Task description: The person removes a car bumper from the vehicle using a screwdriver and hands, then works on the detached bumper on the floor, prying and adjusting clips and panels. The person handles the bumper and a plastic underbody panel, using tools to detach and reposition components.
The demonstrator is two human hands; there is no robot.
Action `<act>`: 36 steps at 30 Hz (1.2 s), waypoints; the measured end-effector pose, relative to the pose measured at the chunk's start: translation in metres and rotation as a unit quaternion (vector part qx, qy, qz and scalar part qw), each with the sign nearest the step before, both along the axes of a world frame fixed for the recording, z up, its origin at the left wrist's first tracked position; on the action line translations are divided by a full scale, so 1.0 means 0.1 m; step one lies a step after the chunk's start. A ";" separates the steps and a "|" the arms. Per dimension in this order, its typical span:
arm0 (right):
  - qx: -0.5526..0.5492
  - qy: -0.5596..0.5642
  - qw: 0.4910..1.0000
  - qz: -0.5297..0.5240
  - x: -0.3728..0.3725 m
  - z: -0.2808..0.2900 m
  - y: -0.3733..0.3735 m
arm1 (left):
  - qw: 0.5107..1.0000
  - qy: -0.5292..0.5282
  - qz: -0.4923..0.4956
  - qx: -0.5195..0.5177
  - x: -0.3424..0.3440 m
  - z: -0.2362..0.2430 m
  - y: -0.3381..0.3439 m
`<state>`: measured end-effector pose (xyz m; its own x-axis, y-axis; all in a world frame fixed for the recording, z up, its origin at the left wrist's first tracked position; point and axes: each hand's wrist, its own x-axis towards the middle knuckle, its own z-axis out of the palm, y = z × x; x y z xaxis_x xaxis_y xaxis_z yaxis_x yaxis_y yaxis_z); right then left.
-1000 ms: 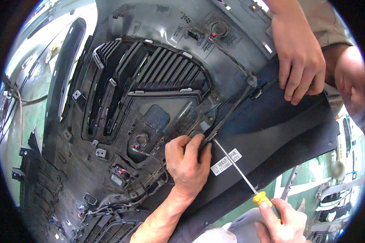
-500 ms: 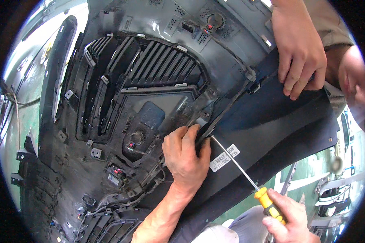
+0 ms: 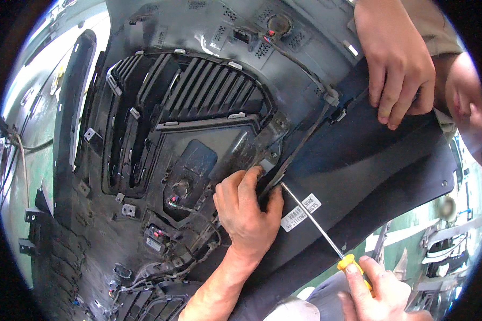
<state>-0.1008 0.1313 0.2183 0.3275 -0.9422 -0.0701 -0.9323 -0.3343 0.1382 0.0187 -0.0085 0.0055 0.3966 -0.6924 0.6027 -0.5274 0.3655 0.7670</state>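
My right hand (image 3: 380, 291) grasps the yellow-handled screwdriver (image 3: 321, 232), its tip at the edge of the black panel (image 3: 380, 171); my left hand (image 3: 249, 211), thumb and fingers slightly apart, lies beside the tip; whether it grips anything, I cannot tell.

Left hand (image 3: 246, 216): back up, fingers (image 3: 248, 187) bent, thumb (image 3: 275, 206) apart to their right; left forearm (image 3: 217, 289) slopes below them. Right hand (image 3: 379, 291): fingers curled closed, below and right of left fingers.

From the head, a wide view looks closely down on left hand (image 3: 248, 216) and right hand (image 3: 381, 295).
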 end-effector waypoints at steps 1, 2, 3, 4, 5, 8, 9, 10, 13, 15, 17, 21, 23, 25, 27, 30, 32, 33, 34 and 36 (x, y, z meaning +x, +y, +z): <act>0.006 -0.004 1.000 -0.005 0.00 -0.01 -0.01 | 1.000 0.000 -0.002 0.002 0.00 0.00 0.00; 0.014 -0.008 1.000 -0.010 -0.01 -0.01 -0.02 | 1.000 -0.001 -0.009 0.006 0.00 0.01 0.00; 0.018 -0.004 1.000 -0.003 -0.02 -0.02 -0.03 | 1.000 -0.003 -0.016 0.008 0.01 0.01 0.00; 0.022 0.000 1.000 0.002 -0.03 -0.01 -0.04 | 1.000 0.000 -0.024 0.015 0.02 0.01 0.01; 0.025 0.004 1.000 0.008 -0.05 -0.01 -0.06 | 1.000 -0.003 -0.025 0.012 0.03 0.02 0.01; 0.042 -0.026 0.999 -0.008 -0.09 0.02 -0.08 | 0.999 -0.001 -0.026 0.019 0.03 0.04 0.00; 0.036 -0.021 0.999 0.003 -0.10 0.03 -0.09 | 0.999 0.001 -0.025 0.025 0.03 0.05 0.01; 0.037 -0.019 0.999 0.005 -0.10 0.03 -0.10 | 0.999 0.005 -0.025 0.031 0.03 0.05 0.00; 0.048 -0.004 0.999 0.005 -0.10 0.04 -0.09 | 0.999 0.004 -0.029 0.014 0.02 0.02 0.01; 0.060 0.007 0.998 -0.001 -0.10 0.05 -0.09 | 1.000 0.006 -0.026 0.015 0.01 0.00 0.01; 0.086 -0.018 0.996 -0.029 -0.11 0.07 -0.10 | 0.999 0.016 -0.025 0.014 0.00 -0.01 0.02; 0.169 -0.243 0.944 -0.148 -0.24 0.14 -0.16 | 1.000 0.000 -0.008 -0.002 -0.02 -0.01 0.00; 0.195 -0.361 0.881 -0.234 -0.28 0.15 -0.17 | 1.000 -0.001 -0.004 -0.008 -0.03 -0.02 0.00; 0.180 -0.359 0.893 -0.206 -0.29 0.15 -0.17 | 1.000 0.009 -0.003 0.001 -0.05 -0.03 0.00; 0.156 -0.315 0.925 -0.148 -0.28 0.16 -0.17 | 1.000 0.014 -0.011 0.004 -0.04 -0.03 0.00; -0.007 -0.109 0.992 -0.070 -0.10 0.15 -0.08 | 1.000 0.004 -0.011 0.020 -0.01 0.00 0.01; -0.042 -0.032 0.999 0.008 -0.06 0.14 -0.08 | 0.999 -0.009 -0.023 0.035 0.02 0.03 0.01; -0.020 0.015 1.000 0.007 -0.04 0.14 -0.08 | 0.999 -0.026 -0.020 0.035 0.04 0.05 0.01; 0.004 0.063 0.998 0.007 -0.02 0.15 -0.08 | 0.998 -0.043 -0.016 0.036 0.05 0.05 0.00; -0.001 0.064 0.998 0.001 0.00 0.13 -0.08 | 0.999 -0.017 -0.027 0.035 0.04 0.05 -0.02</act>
<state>-0.1008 0.1236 0.2311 0.3177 -0.9419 -0.1089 -0.9065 -0.3354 0.2566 0.0224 -0.0108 0.0109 0.3378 -0.7535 0.5641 -0.5345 0.3398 0.7739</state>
